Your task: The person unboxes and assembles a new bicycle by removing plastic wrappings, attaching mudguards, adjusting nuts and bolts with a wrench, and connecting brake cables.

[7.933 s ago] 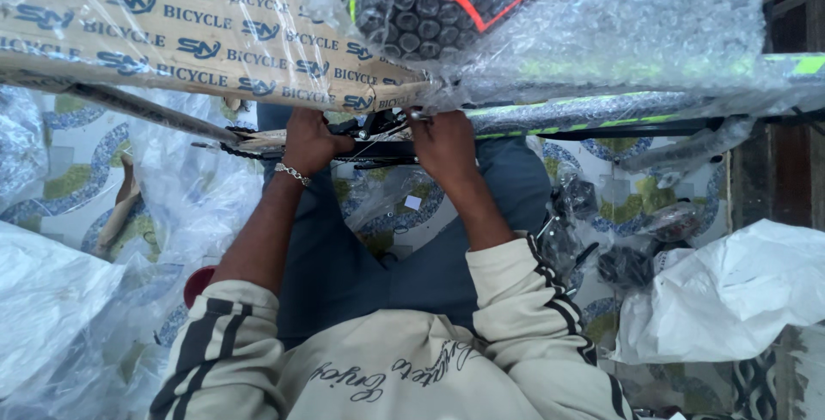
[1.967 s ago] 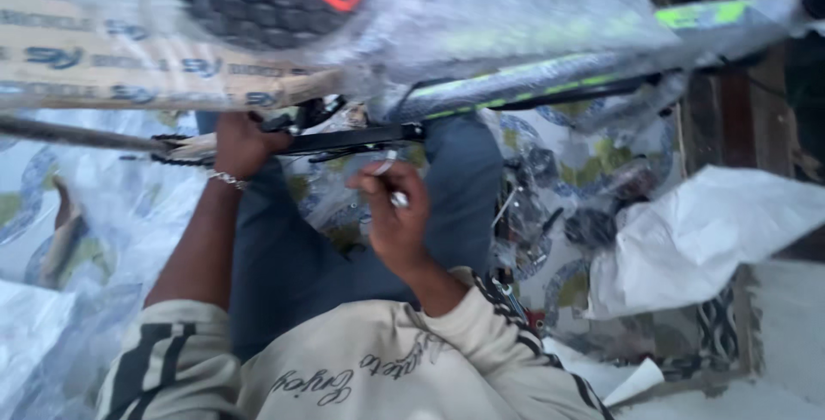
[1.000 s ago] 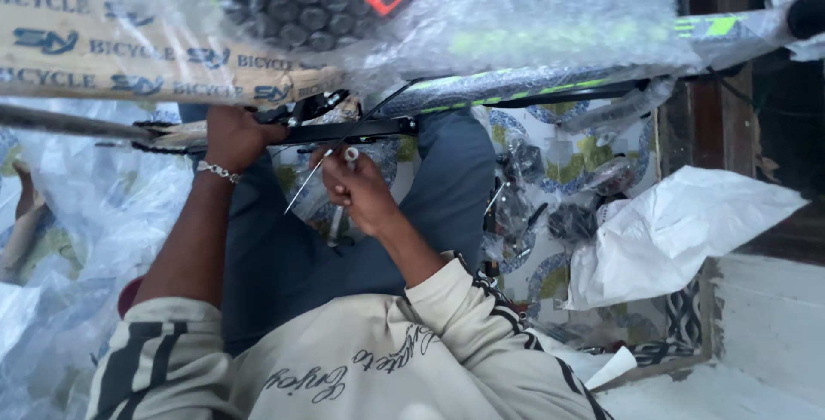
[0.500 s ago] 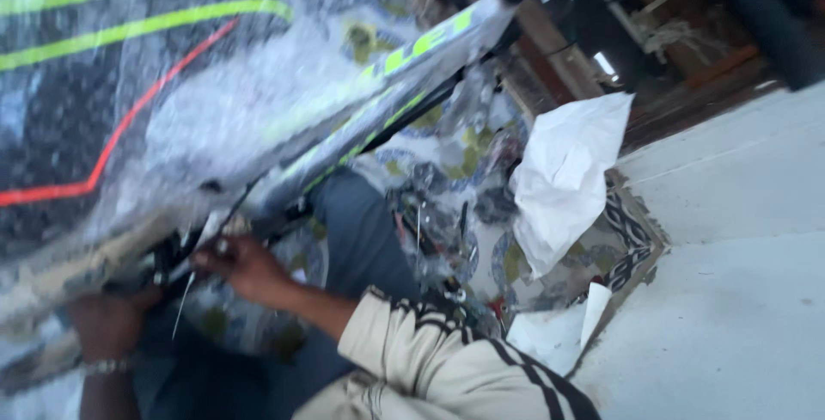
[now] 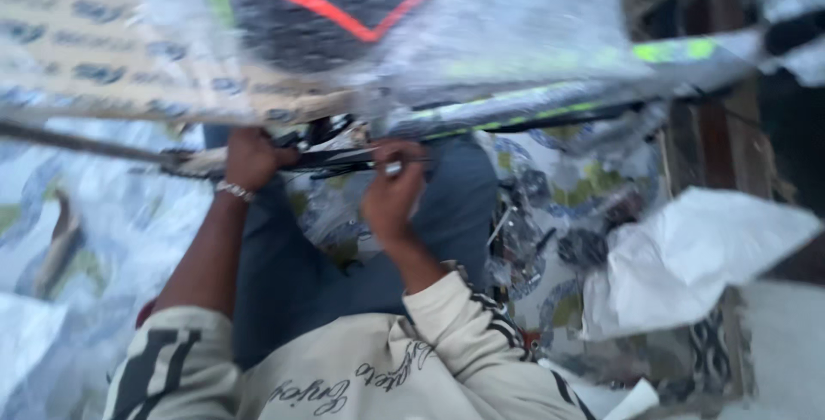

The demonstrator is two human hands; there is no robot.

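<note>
Work was at the fitting stage, it seemed: both hands were busy on a black metal part (image 5: 344, 159) that ran under the wrapped bicycle frame (image 5: 550, 102). The left hand (image 5: 249, 155), with a silver bracelet (image 5: 232, 190) at the wrist, was closed around the left end of this part and appeared to steady it. The right hand (image 5: 391, 196) was curled shut, with fingertips pinching a small silver tool (image 5: 394, 166) against the same part. The picture was blurred, so I could not tell what kind of tool it was, or whether it sat in a bolt.

My judgement was that the next move called for the left hand to hold firm while the right one turned the tool with small, careful motions, because the space under the frame was narrow.

About the surface: the person sat on a patterned mat (image 5: 559, 171) with blue and green shapes, legs in dark blue trousers (image 5: 292, 274). Loose dark hardware pieces (image 5: 584, 244) lay on the mat to the right, near a crumpled white sheet (image 5: 696, 257). Bubble wrap (image 5: 481, 24) covered the frame above, beside a printed cardboard sheet (image 5: 112, 50). Behind, at the right, dark wooden furniture (image 5: 713, 145) stood.
</note>
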